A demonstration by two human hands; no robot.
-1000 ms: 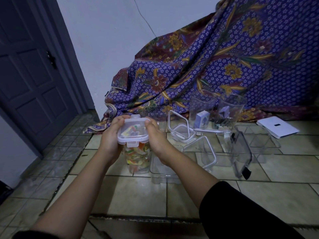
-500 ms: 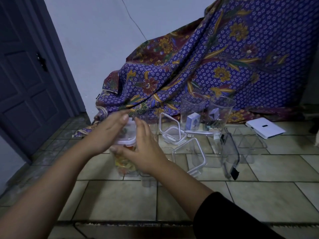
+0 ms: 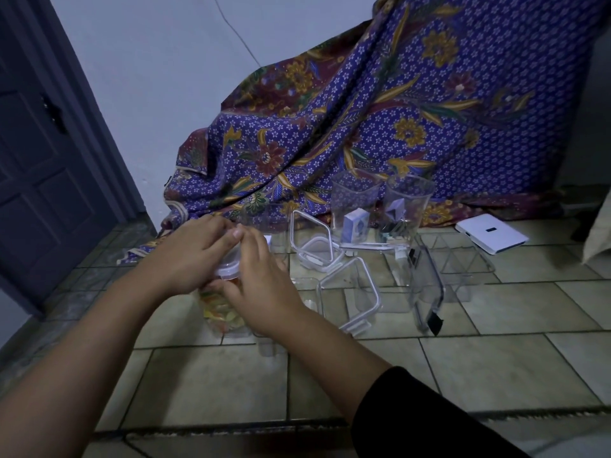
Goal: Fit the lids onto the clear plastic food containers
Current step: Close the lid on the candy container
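A lid (image 3: 228,268) is pressed by the left hand (image 3: 193,254) and pinched by the right hand (image 3: 264,287) atop a clear container (image 3: 228,328) (colourful pieces (image 3: 215,307) inside).

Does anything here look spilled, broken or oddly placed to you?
Nothing looks spilled or broken. The odd bit is the loose lids: a white-rimmed lid, a second white-rimmed lid and a dark-rimmed lid stand on edge on the tiled floor, apparently leaning on empty containers instead of lying flat.
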